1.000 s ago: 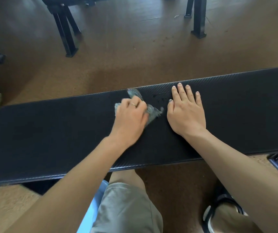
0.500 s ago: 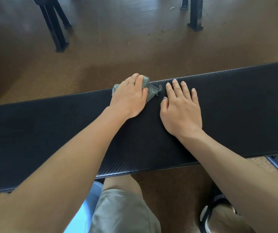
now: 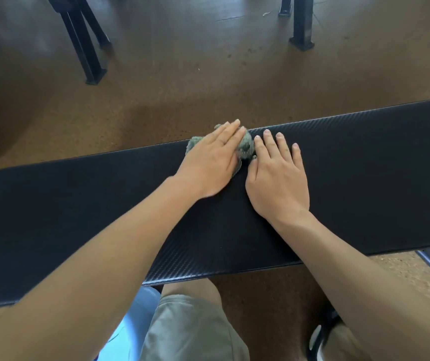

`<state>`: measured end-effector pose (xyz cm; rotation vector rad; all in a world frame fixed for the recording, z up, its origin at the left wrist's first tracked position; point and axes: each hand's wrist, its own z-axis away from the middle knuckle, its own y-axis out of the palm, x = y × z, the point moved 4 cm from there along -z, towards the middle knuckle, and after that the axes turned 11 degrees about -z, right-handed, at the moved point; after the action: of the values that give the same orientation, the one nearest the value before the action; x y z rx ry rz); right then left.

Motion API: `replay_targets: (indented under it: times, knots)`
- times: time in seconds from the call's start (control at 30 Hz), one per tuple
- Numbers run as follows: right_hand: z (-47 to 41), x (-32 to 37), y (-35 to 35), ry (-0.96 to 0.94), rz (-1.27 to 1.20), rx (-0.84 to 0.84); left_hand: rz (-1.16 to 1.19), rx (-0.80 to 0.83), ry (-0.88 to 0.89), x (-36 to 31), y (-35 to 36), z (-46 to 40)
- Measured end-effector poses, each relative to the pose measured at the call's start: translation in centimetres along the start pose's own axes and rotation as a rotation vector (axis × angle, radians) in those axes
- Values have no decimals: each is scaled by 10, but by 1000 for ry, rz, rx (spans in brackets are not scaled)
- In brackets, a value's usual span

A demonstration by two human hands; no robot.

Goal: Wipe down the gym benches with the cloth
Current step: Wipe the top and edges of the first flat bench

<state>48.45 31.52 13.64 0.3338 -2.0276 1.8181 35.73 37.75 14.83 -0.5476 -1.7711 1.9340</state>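
Cloth (image 3: 246,148) lies bunched at the far edge of the bench tabletop (image 3: 364,178), pressed under the flat left hand (image 3: 213,162), while the right hand (image 3: 277,178) rests open just beside it, the bench running left-right.

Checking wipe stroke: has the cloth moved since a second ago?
Yes. The cloth, under the left hand, went from mid-pad to the bench far edge.

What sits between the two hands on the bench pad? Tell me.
In the head view, a bunched end of the cloth, pressed under the left hand, reaches the right hand.
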Motion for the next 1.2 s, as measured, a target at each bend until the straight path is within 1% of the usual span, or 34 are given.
replay_targets:
  times: [0.1,0.17,0.27,0.4,0.47,0.57,0.73,0.83,0.9,0.97,1.1,1.2]
  knots:
    - [0,0,0,6,-24,-20,55,24,-100,5,-4,-32]
    - [3,-1,-1,-7,-29,-19,54,37,-112,1,-5,-31]
    - [6,-5,-4,-23,-47,-7,19,12,-27,-14,-4,8]
    - [4,-8,-5,-29,-59,-10,-4,28,103,-38,0,90]
    - [3,-8,-4,-30,-63,-12,-44,23,148,-43,4,110]
    - [1,-10,-2,-40,-75,-23,2,28,179,-33,5,86]
    - [1,-8,-2,-51,-90,-50,-10,28,10,-7,2,5]
    - [4,-9,-4,-55,-92,-43,-20,30,-49,-12,0,-4]
    - [7,-9,-4,-61,-91,-44,-2,21,-35,-24,-2,23]
    - [7,-7,-5,-63,-82,-46,15,22,2,-39,1,67]
    - [9,-4,-6,-43,-71,-44,-52,23,101,-53,10,152]
    - [11,-4,-6,-39,-57,-32,-66,8,134,-48,15,166]
